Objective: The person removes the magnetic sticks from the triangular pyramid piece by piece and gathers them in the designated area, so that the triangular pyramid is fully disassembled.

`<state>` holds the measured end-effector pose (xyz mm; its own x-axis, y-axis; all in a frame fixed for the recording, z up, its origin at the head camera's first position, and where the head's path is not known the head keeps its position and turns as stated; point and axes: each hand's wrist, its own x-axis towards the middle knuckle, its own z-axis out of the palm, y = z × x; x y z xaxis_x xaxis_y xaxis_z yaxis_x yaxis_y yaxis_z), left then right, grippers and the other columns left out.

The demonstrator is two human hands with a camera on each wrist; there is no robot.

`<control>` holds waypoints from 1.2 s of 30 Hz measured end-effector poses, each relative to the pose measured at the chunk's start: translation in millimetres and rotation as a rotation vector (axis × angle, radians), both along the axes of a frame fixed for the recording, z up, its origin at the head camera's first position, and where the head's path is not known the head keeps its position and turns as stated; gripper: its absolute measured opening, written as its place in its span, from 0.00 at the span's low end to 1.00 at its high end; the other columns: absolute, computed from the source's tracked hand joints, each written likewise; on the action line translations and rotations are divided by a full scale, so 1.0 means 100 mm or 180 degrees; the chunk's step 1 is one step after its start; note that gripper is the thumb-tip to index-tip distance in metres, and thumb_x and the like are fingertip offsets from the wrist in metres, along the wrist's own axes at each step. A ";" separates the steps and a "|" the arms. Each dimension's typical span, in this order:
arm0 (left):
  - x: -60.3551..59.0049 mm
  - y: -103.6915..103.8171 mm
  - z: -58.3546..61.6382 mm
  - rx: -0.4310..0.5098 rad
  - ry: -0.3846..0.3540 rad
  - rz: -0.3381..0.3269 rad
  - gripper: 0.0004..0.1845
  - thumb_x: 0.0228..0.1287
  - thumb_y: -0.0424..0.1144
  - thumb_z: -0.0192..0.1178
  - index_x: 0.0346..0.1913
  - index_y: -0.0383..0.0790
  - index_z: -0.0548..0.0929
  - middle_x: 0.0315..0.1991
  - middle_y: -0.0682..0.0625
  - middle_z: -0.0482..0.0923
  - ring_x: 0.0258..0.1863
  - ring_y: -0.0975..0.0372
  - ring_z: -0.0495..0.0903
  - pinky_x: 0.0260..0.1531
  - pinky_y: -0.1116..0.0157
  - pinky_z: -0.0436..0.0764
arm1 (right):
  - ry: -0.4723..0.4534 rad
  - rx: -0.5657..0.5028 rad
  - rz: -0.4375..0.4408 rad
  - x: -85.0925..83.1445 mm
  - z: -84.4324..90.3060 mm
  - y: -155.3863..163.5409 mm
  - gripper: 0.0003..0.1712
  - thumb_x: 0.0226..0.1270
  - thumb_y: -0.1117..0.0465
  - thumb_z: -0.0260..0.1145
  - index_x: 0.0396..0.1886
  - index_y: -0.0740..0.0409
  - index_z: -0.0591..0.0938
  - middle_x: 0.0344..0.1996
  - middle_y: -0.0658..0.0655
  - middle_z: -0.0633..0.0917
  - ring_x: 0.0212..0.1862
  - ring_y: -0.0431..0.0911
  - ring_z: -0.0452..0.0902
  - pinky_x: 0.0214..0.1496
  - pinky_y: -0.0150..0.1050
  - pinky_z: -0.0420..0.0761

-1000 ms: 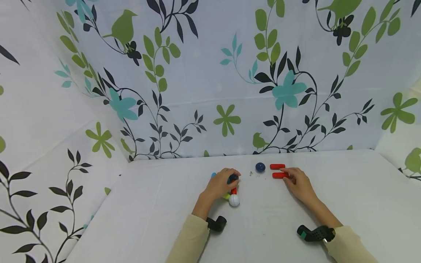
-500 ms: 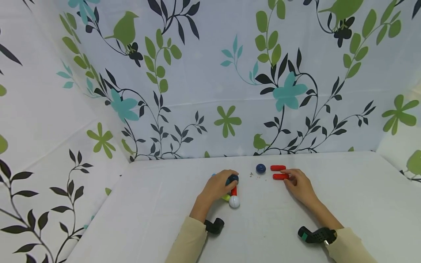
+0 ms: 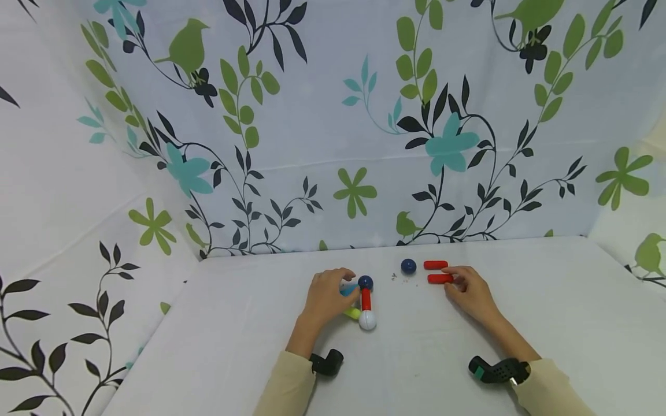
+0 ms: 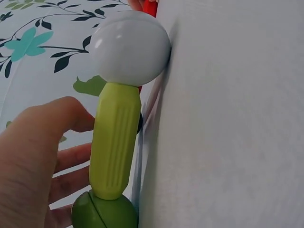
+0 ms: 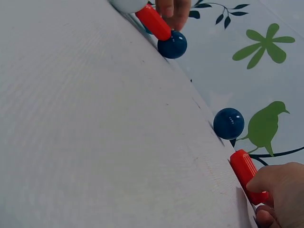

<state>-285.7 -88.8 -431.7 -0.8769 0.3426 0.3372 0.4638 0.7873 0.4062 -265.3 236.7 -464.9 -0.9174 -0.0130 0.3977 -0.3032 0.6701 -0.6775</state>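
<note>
In the head view my left hand (image 3: 325,297) is beside a joined ball-and-stick piece, thumb and fingers apart around its light blue rod (image 3: 347,290). A red rod (image 3: 366,300) links a dark blue ball (image 3: 366,282) to a white ball (image 3: 367,320). From the white ball a yellow-green rod (image 4: 114,142) runs to a green ball (image 4: 105,211), clear in the left wrist view. My right hand (image 3: 472,296) pinches the end of a loose red rod (image 3: 439,278), which lies at the table surface in the right wrist view.
A second loose red rod (image 3: 435,265) lies just behind the pinched one. Left of it sits a loose dark blue ball (image 3: 408,266), with small dark specks nearby. The white table (image 3: 416,370) meets a leaf-patterned cloth (image 3: 307,144) at its back edge.
My left hand has let go of the dark blue ball and shifted left, uncovering the ball and the red rod below it. The right hand stays on its red rod.
</note>
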 end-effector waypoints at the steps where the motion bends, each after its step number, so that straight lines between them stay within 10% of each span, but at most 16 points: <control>1: 0.00 -0.01 0.00 -0.0001 0.0035 0.0026 0.15 0.61 0.46 0.63 0.48 0.44 0.85 0.44 0.51 0.85 0.46 0.56 0.80 0.54 0.53 0.73 | -0.0025 -0.0005 -0.0022 0.01 0.01 0.00 0.20 0.62 0.71 0.64 0.55 0.66 0.80 0.48 0.68 0.78 0.37 0.51 0.72 0.35 0.31 0.74; 24: -0.05 0.01 -0.07 0.0090 -0.0107 -0.0101 0.10 0.61 0.43 0.66 0.44 0.43 0.86 0.42 0.51 0.86 0.50 0.54 0.78 0.52 0.51 0.67 | 0.0231 -0.0189 0.0012 0.06 0.14 -0.07 0.13 0.64 0.73 0.61 0.49 0.68 0.81 0.40 0.62 0.78 0.42 0.52 0.73 0.39 0.22 0.73; 36: 0.02 0.17 -0.06 0.0048 -0.0291 -0.0595 0.12 0.63 0.41 0.64 0.48 0.43 0.86 0.46 0.52 0.84 0.50 0.58 0.77 0.55 0.53 0.70 | 0.0255 -0.0332 0.0340 0.07 0.15 -0.18 0.09 0.64 0.73 0.62 0.43 0.66 0.83 0.40 0.60 0.81 0.40 0.39 0.73 0.42 0.23 0.75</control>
